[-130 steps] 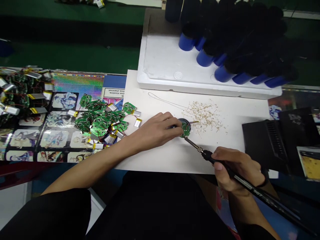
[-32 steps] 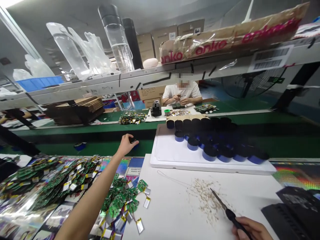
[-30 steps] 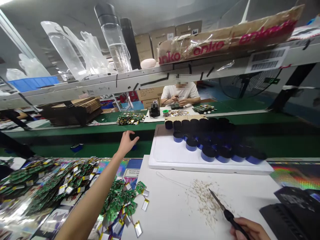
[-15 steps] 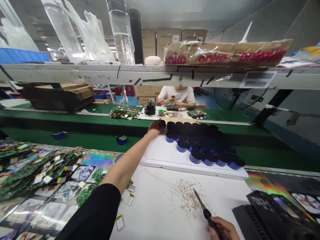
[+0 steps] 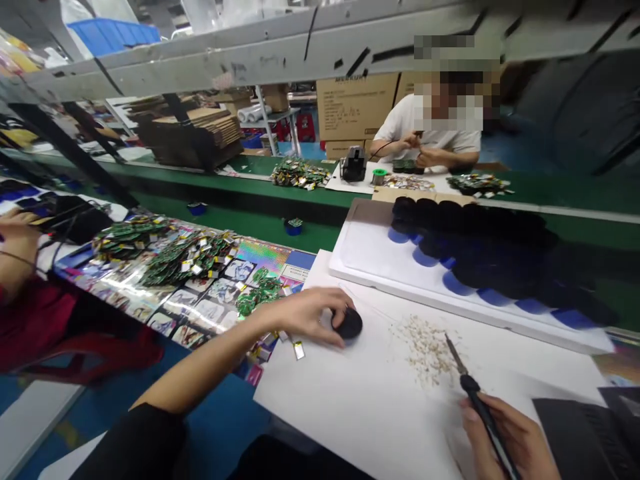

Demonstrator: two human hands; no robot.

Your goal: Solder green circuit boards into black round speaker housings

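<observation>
My left hand (image 5: 315,315) is closed around a round black case (image 5: 349,324) at the left of the white work board (image 5: 320,393). My right hand (image 5: 507,437) grips a soldering iron (image 5: 473,387) by its dark handle, its tip pointing away from me over a scatter of small beige bits (image 5: 427,353). Just left of my left hand lie a small silver battery cell (image 5: 299,351) and green circuit boards (image 5: 260,291). Behind the board, many black-topped blue round cases (image 5: 457,283) stand in rows on a white foam tray (image 5: 360,253).
A black boxy device (image 5: 570,433) stands at the right edge. Piles of circuit boards (image 5: 190,257) lie on the left. A green conveyor (image 5: 240,217) crosses behind. A co-worker (image 5: 430,140) sits opposite; another person's arm (image 5: 20,257) shows at far left. A grey shelf beam (image 5: 225,57) hangs above.
My left hand has come back from the foam tray's far left corner to the white board, bringing a round black case. The view has turned left. My right hand still holds the soldering iron.
</observation>
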